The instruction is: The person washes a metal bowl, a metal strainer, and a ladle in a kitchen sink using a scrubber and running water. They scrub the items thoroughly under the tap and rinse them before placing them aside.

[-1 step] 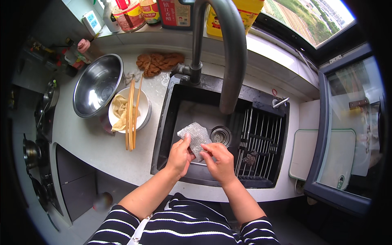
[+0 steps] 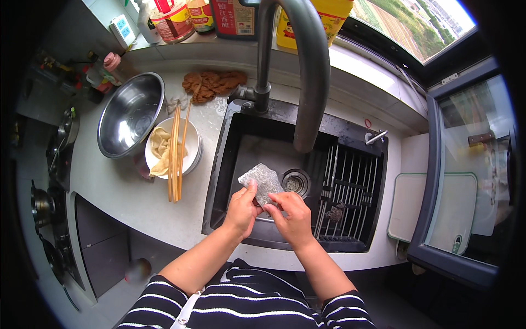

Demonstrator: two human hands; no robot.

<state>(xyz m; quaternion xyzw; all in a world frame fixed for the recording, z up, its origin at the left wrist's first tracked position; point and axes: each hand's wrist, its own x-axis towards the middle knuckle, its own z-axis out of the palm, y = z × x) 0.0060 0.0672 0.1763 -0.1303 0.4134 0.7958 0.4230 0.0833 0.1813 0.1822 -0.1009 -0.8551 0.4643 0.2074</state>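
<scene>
A silvery-grey, textured scouring cloth (image 2: 261, 180) is held flat above the sink, near the drain (image 2: 296, 183). My left hand (image 2: 241, 211) grips its left and lower part, the thumb lying on top. Against its lower right edge, the fingers of my right hand (image 2: 293, 216) pinch the cloth. Part of the cloth's lower edge is hidden by my fingers. The black sink (image 2: 233, 148) lies beneath both hands, and the dark tap (image 2: 312, 82) curves over it from behind.
A drying rack (image 2: 350, 192) with a dark scourer (image 2: 335, 212) covers the sink's right side. To the left are a steel bowl (image 2: 131, 115) and a white bowl (image 2: 193, 151) with a beige cloth and chopsticks (image 2: 174, 159). A brown cloth (image 2: 213, 86) lies behind; an open window (image 2: 466, 164) juts in from the right.
My right hand's fingers have shifted slightly along the scouring cloth's lower right edge, covering a bit more of its lower corner. My left hand stays in place.
</scene>
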